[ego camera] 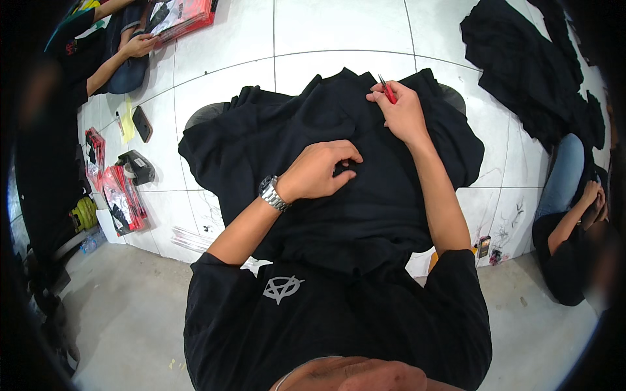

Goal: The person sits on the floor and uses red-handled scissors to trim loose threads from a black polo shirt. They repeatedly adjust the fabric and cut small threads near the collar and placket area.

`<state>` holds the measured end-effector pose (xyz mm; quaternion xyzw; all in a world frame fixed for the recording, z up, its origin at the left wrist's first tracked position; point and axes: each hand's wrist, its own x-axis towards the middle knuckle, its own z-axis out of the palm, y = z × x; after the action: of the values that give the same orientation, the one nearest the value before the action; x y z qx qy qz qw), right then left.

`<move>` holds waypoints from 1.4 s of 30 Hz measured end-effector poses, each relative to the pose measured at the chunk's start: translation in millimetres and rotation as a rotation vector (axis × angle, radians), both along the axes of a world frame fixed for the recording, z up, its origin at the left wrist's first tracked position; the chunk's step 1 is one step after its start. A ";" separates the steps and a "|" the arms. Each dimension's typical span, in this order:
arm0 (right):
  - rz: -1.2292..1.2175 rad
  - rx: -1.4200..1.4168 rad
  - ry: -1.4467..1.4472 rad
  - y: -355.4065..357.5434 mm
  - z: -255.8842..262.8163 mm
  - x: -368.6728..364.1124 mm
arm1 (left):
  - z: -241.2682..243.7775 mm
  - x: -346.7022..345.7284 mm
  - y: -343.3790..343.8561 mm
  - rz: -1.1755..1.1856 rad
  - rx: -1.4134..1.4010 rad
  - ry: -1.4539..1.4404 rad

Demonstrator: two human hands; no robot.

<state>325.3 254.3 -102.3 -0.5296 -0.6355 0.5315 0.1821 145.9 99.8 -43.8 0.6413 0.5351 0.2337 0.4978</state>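
Observation:
Black fabric garments [293, 122] lie spread over my lap and legs. My right hand [398, 107], above the upper right part of the cloth, holds small red thread snips [389, 93], their metal tips pointing up and away from me. My left hand [327, 168], a metal watch [272, 191] on its wrist, rests on the middle of the fabric with fingers curled. Thumb and fingertips stand apart there; whether a bit of cloth lies between the curled fingers cannot be told.
Plastic-packed garments [122, 198], a tape dispenser [137, 166] and a phone [142, 124] lie on white floor tiles at left. One person [110, 63] handles red packets at upper left. Another person [562, 244] sits at right near black cloth [523, 63]. Loose threads [499, 239] lie on the tiles.

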 end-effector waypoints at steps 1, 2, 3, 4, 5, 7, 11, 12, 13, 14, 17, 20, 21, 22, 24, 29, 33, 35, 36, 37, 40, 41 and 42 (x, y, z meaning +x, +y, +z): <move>0.000 0.017 0.020 -2.0 5.3 2.7 | -1.5 1.5 -6.2 -0.014 -0.019 0.040; -0.001 0.035 0.040 -3.2 8.1 6.9 | -10.7 1.3 -13.9 -0.039 0.186 0.063; -0.004 0.059 0.060 -3.5 10.6 11.3 | -9.3 4.3 -17.3 -0.034 0.192 0.093; -0.022 0.103 0.121 -8.3 13.6 16.4 | -5.3 9.7 -22.7 -0.030 0.198 0.124; -0.016 0.125 0.133 -13.3 15.7 22.1 | -2.6 15.4 -27.8 -0.027 0.205 0.154; -0.004 0.173 0.159 -23.2 22.9 31.2 | -11.0 25.0 -37.1 0.005 0.303 0.181; 0.001 -0.005 0.120 -45.6 52.5 45.3 | -20.5 32.8 -38.2 -0.009 0.380 0.124; 0.042 -0.023 0.112 -49.8 57.1 50.2 | -24.9 32.3 -37.4 -0.006 0.373 0.104; 0.083 -0.041 0.105 -54.9 60.5 54.8 | -28.5 31.6 -36.3 -0.002 0.366 0.084; 0.109 0.087 0.033 -60.9 63.1 58.8 | -30.9 30.3 -34.8 0.021 0.347 0.038; 0.304 0.065 -0.061 -72.8 84.9 73.5 | -35.1 22.8 -29.8 0.085 0.252 -0.057; 0.394 0.063 0.026 -94.9 88.5 82.2 | -33.0 18.3 -25.6 0.130 0.123 -0.090; 0.428 0.078 0.049 -100.7 91.6 83.6 | -31.4 18.5 -24.0 0.146 0.060 -0.110; 0.466 0.038 0.010 -104.8 94.9 84.3 | -30.6 18.9 -23.1 0.163 -0.003 -0.130; 0.461 0.045 -0.057 -115.6 88.2 85.7 | -31.6 18.6 -23.0 0.167 -0.060 -0.150; 0.390 0.081 -0.124 -135.5 71.3 81.4 | -36.6 17.8 -26.2 0.224 -0.136 -0.242; 0.381 0.081 -0.139 -135.6 70.6 73.2 | -38.8 17.1 -27.8 0.228 -0.124 -0.270; 0.381 0.068 -0.156 -135.4 71.1 70.8 | -36.8 17.1 -27.3 0.218 -0.120 -0.261; 0.381 0.075 -0.156 -135.9 70.2 70.4 | -36.2 17.2 -27.4 0.214 -0.118 -0.256; 0.381 0.082 -0.155 -136.5 68.7 70.3 | -37.8 18.3 -28.1 0.228 -0.085 -0.268; 0.387 0.048 -0.140 -134.1 69.7 70.1 | -40.8 19.9 -29.9 0.265 -0.054 -0.274; 0.390 0.028 -0.132 -132.7 70.9 70.3 | -38.8 18.6 -30.1 0.272 -0.088 -0.259; 0.388 0.011 -0.129 -131.4 71.7 71.8 | -36.1 17.4 -29.4 0.278 -0.121 -0.244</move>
<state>397.1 122.8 -30.6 -0.4291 -0.7388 0.5183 0.0382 163.3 70.4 -79.9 0.4971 0.5673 0.3436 0.5594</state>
